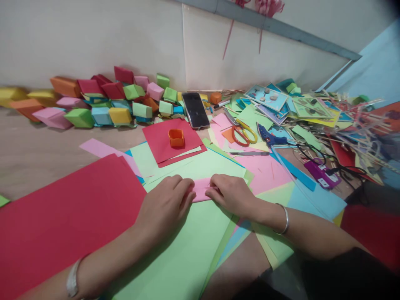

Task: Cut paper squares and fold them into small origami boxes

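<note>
A small folded piece of pink paper (201, 191) lies over light green sheets (187, 246), held at both ends. My left hand (170, 198) pinches its left end, fingers closed. At the other end, the thumb and fingers of my right hand (233, 192) are closed on the same paper. Just beyond my hands, a small orange paper ring (176, 138) stands on a stack of red squares (156, 141). My fingers partly cover the pink paper's ends.
Several coloured paper boxes (118, 116) line the wall at back left. A phone (196, 110), scissors (244, 133), a blue glue gun (271, 137) with a cord and a purple power strip (321, 173) lie beyond. Large red sheets (68, 216) cover the left; sticks and scraps crowd the right.
</note>
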Available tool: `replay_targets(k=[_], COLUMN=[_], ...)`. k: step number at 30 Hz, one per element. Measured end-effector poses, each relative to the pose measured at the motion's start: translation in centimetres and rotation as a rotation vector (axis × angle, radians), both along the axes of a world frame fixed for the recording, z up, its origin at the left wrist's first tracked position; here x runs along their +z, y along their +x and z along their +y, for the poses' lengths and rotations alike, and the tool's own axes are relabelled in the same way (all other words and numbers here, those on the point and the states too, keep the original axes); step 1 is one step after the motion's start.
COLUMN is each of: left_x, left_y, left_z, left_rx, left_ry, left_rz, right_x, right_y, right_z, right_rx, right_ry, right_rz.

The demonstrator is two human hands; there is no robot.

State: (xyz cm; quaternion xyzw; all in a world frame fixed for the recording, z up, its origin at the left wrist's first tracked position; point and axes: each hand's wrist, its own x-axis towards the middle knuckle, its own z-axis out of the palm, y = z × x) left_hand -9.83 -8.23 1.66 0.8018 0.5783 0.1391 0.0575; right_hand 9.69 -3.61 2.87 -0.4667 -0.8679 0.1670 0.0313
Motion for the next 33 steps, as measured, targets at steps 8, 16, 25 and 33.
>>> replay_targets(k=[8, 16, 25, 33], left_x=[0.1, 0.6, 2.2, 2.7], left_y=[-0.5, -0.4, -0.4, -2.3], left_z=[0.3, 0.1, 0.3, 1.4], left_rx=[-0.023, 0.073, 0.323, 0.436], left_ry=[0.057, -0.211, -0.438, -0.374], left_rz=[-0.004, -0.452, -1.198, -1.248], right_x=[-0.8, -0.6, 0.5, 1.6], right_y=[-0.1, 0.2, 0.3, -3.0], right_z=[-0.3, 0.4, 0.9, 3.6], right_rx=[-0.024, -0.088, -0.155, -0.134], right_ry=[0.051, 0.044, -0.386, -0.549], right_rz=[-0.003, 0.282, 0.788, 0.865])
